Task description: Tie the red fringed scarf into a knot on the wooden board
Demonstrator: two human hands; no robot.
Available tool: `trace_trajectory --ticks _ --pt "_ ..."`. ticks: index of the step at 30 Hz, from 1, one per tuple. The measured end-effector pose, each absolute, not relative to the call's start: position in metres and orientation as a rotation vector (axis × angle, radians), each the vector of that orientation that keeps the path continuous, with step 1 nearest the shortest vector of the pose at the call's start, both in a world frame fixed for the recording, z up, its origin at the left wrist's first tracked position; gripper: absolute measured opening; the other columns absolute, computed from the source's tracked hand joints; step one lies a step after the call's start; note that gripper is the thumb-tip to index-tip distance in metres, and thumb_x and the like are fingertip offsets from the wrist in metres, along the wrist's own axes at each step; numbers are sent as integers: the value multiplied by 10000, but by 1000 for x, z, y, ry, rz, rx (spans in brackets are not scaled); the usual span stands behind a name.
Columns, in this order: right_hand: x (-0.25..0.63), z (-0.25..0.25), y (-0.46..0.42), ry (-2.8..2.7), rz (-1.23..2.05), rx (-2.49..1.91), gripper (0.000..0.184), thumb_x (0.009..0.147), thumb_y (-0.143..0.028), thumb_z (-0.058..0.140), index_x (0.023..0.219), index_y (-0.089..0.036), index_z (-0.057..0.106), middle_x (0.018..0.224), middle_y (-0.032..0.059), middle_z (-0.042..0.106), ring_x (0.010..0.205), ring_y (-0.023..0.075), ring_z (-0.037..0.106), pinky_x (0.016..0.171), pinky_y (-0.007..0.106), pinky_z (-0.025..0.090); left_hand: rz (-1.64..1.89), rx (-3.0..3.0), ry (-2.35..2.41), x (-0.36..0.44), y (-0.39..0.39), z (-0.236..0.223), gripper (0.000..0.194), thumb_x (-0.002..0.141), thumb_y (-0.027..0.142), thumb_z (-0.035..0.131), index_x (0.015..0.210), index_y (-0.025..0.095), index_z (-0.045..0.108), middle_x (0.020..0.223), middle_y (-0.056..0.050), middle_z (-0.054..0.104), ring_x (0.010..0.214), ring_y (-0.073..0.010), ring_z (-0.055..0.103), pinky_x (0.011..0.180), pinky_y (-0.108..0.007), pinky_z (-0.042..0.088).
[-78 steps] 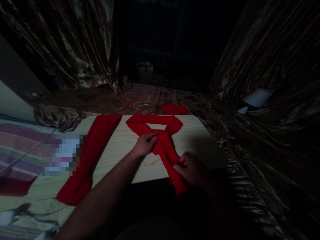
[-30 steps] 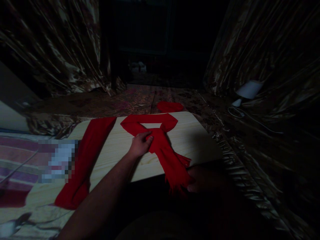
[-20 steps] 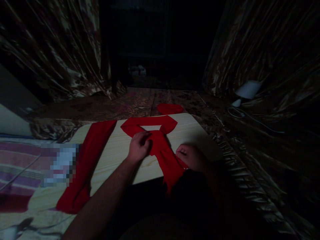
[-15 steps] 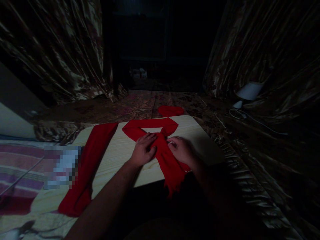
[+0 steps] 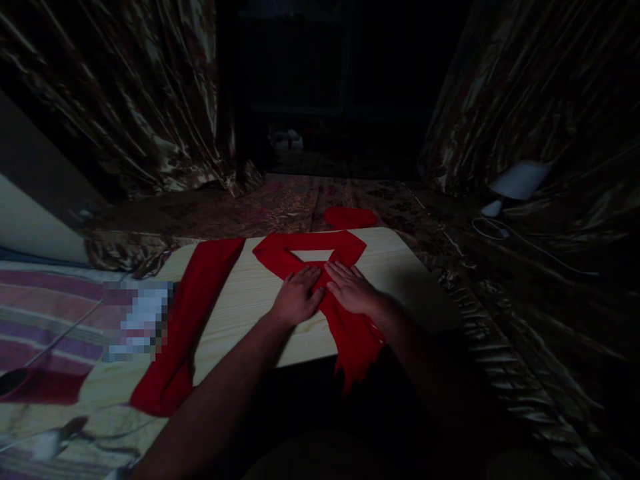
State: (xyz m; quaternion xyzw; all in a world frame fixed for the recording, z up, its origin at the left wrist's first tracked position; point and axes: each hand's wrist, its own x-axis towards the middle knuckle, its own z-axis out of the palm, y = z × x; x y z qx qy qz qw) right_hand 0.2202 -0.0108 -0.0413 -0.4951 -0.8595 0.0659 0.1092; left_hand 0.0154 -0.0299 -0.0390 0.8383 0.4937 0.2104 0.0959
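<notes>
A red scarf [image 5: 305, 245] lies on a pale wooden board [image 5: 395, 267], laid in a loop whose two ends cross and run toward me; the fringed ends [image 5: 357, 350] hang over the board's near edge. My left hand [image 5: 297, 297] and my right hand [image 5: 353, 288] lie flat side by side on the crossing, fingers stretched out and pressing the cloth. Neither hand grips anything.
A second red scarf [image 5: 193, 313] lies folded lengthwise on the board's left side. A small red piece [image 5: 350, 217] lies beyond the board's far edge. A white lamp-like object [image 5: 520, 180] and cable sit at right. Shiny patterned fabric surrounds the dark scene; a striped cloth [image 5: 45, 300] lies left.
My right hand left the scarf's hanging ends and moved up beside my left. My left hand let go of its pinch. Both now rest flat on the crossing.
</notes>
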Motion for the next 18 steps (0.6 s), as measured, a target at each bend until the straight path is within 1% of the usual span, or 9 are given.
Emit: trace_trajectory --ticks 5,8,13,15,18 --pt "221 -44 -9 -2493 186 -1468 611 1023 -466 257 1572 -198 259 1617 59 265 1498 220 225 1211 481 166 721 2502 1503 15 -27 -44 580 978 466 386 1436 134 515 1475 -137 509 1419 -270 402 1185 -469 307" --pt "220 -45 -8 -2475 177 -1480 618 1020 -476 267 1571 -197 262 1615 61 269 1495 216 235 1209 470 174 761 2499 1547 15 -26 -45 600 969 489 401 1420 114 529 1445 -147 540 1390 -272 442 1188 -450 308" --pt "220 -46 -6 -2457 167 -1487 618 1021 -477 274 1567 -188 275 1611 64 278 1493 211 241 1206 449 184 727 2480 1650 19 -28 -41 632 965 491 409 1391 44 545 1437 -193 534 1361 -297 470 1171 -422 316" --pt "220 -46 -6 -2450 158 -1490 608 1024 -467 272 1561 -182 291 1605 72 292 1489 213 252 1205 453 184 733 2468 1676 19 -29 -40 623 964 502 411 1391 72 552 1440 -182 535 1349 -304 477 1154 -435 325" --pt "220 -45 -5 -2438 143 -1486 588 1025 -448 283 1546 -180 329 1588 80 329 1480 213 277 1201 455 193 741 2444 1731 19 -30 -39 598 956 538 417 1390 155 566 1460 -138 527 1321 -324 490 1098 -472 363"
